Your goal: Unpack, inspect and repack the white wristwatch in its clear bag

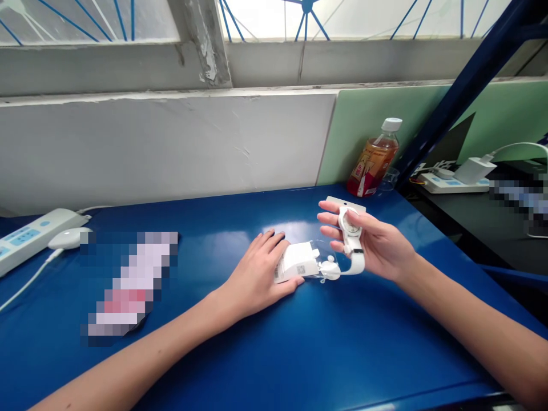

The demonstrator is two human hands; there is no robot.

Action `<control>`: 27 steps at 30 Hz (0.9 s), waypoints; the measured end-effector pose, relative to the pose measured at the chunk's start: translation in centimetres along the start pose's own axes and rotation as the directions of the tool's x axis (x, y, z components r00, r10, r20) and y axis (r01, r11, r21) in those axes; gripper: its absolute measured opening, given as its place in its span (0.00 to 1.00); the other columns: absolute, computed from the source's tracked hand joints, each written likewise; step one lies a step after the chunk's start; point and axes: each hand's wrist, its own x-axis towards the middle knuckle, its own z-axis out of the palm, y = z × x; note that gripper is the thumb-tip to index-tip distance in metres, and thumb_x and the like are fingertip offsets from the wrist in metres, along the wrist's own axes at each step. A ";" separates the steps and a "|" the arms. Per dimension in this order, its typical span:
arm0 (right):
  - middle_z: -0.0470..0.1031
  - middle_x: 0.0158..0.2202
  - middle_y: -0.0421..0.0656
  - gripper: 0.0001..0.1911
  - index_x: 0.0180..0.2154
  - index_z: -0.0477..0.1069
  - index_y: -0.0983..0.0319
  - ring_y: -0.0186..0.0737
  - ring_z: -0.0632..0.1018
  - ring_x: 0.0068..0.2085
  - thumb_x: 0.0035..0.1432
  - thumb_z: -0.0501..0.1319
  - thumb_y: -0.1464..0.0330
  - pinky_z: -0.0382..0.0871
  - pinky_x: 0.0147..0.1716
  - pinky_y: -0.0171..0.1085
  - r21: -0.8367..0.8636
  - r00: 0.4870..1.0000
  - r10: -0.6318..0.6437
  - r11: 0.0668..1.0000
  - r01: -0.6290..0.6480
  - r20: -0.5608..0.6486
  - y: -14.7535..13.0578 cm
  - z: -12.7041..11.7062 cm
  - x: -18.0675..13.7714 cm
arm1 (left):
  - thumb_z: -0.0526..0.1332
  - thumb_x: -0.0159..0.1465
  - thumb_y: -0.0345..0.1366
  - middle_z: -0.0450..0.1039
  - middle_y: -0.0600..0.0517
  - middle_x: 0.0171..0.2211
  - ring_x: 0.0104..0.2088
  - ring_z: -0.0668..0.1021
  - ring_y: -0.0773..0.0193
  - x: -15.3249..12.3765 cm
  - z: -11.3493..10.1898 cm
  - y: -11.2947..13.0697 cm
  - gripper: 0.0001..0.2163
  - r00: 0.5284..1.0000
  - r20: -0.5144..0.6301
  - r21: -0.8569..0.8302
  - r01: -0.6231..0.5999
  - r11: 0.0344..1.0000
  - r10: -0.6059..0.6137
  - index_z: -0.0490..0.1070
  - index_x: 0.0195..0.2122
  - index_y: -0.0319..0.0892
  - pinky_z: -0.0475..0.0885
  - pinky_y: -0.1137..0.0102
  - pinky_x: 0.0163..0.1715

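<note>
My left hand (263, 268) lies on the blue tabletop. Its thumb and fingers are around a small white package (301, 261) that carries a printed square code and a clear plastic part. In my right hand (381, 242), raised above the table with the palm up, is a white strap latch (351, 222). The thumb presses its round end, and the other fingers stretch out behind it. From there the band curves down to a white oval pad (330, 269) beside the package. A pale flat card (357, 205) shows behind the round end.
On the blue table (240, 354), a blurred-out phone-like object (132, 285) lies left of my left arm. A white power strip (29, 237) with a plugged-in white charger (71, 237) is at far left. A drink bottle (374, 160) stands at back right near a blue metal post (458, 85).
</note>
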 end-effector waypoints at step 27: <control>0.72 0.60 0.52 0.27 0.52 0.69 0.67 0.42 0.74 0.59 0.72 0.40 0.58 0.59 0.64 0.45 0.223 0.941 0.093 0.960 -0.172 0.325 0.3 4.0 5.5 | 0.57 0.71 0.43 0.79 0.45 0.36 0.26 0.82 0.63 1.4 -1.6 4.5 0.14 0.934 0.339 -0.940 0.331 -0.081 -0.117 0.72 0.47 0.36 0.77 0.68 0.30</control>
